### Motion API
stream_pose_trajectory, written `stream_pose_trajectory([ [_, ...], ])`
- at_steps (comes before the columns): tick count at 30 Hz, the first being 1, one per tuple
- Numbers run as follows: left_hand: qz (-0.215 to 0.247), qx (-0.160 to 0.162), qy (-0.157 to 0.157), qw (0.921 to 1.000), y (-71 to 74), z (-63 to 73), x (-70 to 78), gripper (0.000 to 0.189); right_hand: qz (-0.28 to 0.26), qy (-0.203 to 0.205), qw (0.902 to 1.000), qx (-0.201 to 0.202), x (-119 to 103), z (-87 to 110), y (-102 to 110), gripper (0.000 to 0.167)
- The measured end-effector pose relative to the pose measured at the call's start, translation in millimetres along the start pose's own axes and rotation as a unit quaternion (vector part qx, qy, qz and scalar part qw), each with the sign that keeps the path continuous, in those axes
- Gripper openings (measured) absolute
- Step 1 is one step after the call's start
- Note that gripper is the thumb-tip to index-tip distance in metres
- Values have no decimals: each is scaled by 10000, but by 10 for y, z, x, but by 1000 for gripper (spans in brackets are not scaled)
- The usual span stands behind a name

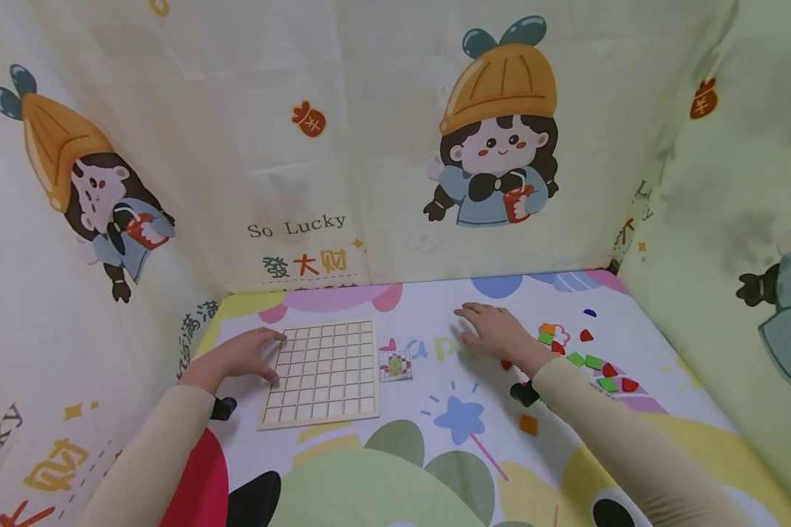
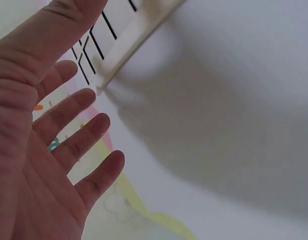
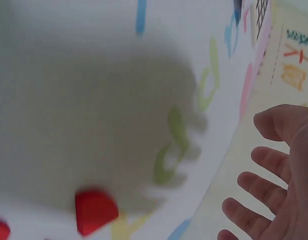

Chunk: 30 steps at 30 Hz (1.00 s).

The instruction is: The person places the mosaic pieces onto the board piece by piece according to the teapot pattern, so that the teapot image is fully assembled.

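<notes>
A pale wooden board divided into a grid of squares [image 1: 323, 373] lies flat on the printed tablecloth. At its left edge is my left hand [image 1: 242, 357], fingers spread and thumb apart; whether it touches the board I cannot tell. In the left wrist view those fingers [image 2: 76, 145] look extended, with nothing held. My right hand [image 1: 497, 333] hovers over the cloth between a small picture card [image 1: 395, 365] and the scattered coloured pieces, empty and with its fingers loosely extended. A red quarter-round piece [image 3: 95, 211] lies below it in the right wrist view.
Several small green, red and orange pieces lie at the right, among them a green square [image 1: 593, 362] and a blue half-round [image 1: 589, 312]. An orange square [image 1: 529, 424] is nearer me. A printed cloth wall [image 1: 382, 183] rises behind the table.
</notes>
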<state>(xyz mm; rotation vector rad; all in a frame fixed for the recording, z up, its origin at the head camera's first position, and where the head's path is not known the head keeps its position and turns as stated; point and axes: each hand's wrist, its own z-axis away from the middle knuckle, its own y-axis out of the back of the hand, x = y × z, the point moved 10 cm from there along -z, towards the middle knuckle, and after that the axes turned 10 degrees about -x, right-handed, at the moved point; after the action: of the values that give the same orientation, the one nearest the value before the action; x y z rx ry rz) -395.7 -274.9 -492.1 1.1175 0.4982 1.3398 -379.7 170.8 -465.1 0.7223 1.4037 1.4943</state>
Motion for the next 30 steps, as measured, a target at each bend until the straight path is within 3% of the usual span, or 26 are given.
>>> stream_pose_trajectory([
  [6,-54,-58,-31,10000,-89,90,-18,106,-322,441,9984,-112,-403,24,-164,55],
  [15,-202,-89,-201,9996,-238,184,-8,115,-432,1458,9874,-439,-988,-1,-487,60],
  [22,-377,-145,-261,9988,-307,212,-101,118,-499,1903,9791,-517,-1237,-60,-627,60],
  [30,-680,-232,-348,9968,-322,195,-114,123,-174,2217,9737,-502,-1303,-39,-707,53],
])
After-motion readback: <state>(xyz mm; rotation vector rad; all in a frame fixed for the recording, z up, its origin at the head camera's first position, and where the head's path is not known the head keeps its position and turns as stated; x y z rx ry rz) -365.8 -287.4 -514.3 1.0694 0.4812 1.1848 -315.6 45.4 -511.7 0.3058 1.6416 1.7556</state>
